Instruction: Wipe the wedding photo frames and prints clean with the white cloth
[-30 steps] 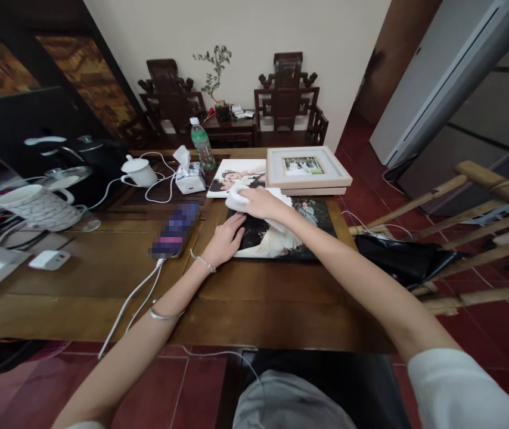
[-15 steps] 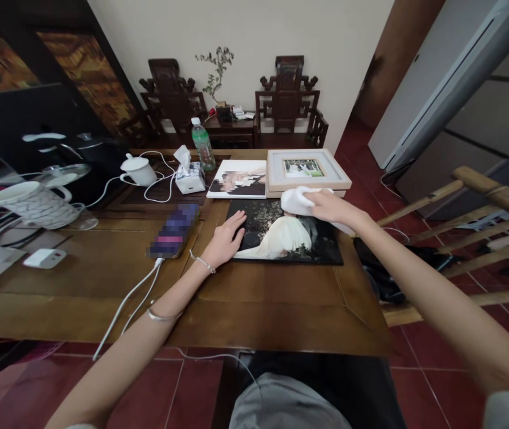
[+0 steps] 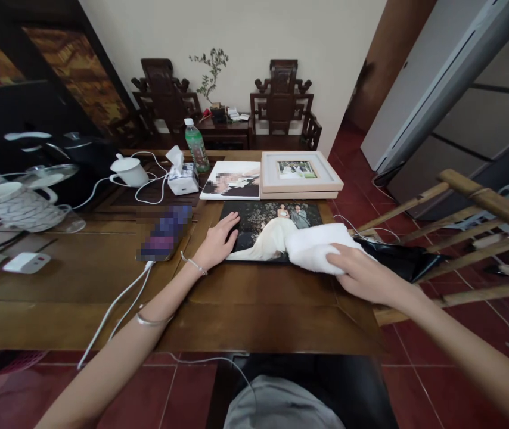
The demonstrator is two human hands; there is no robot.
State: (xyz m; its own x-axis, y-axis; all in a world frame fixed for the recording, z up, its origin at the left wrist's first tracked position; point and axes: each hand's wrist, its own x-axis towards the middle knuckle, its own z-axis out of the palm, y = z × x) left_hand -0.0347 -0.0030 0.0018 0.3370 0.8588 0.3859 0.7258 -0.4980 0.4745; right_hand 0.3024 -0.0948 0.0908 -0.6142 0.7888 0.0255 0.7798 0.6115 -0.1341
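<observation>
A dark photo print (image 3: 267, 229) of a couple lies flat on the wooden table (image 3: 254, 310). My left hand (image 3: 216, 241) rests flat on its left edge, fingers spread, pinning it down. My right hand (image 3: 362, 274) presses a folded white cloth (image 3: 314, 247) onto the print's near right corner. Behind the print lie a second photo print (image 3: 232, 180) and a pale framed picture (image 3: 299, 173).
A phone (image 3: 163, 233) on a white cable lies left of my left hand. A tissue box (image 3: 182, 176), green bottle (image 3: 194, 144), white teapot (image 3: 127, 171) and patterned mug (image 3: 13, 205) stand at the back left. A black bag (image 3: 397, 255) and wooden rails (image 3: 469, 238) sit right.
My right hand has swept the white cloth from the print's far left, across its far right corner, down to the near right corner. My left hand stays on the left edge.
</observation>
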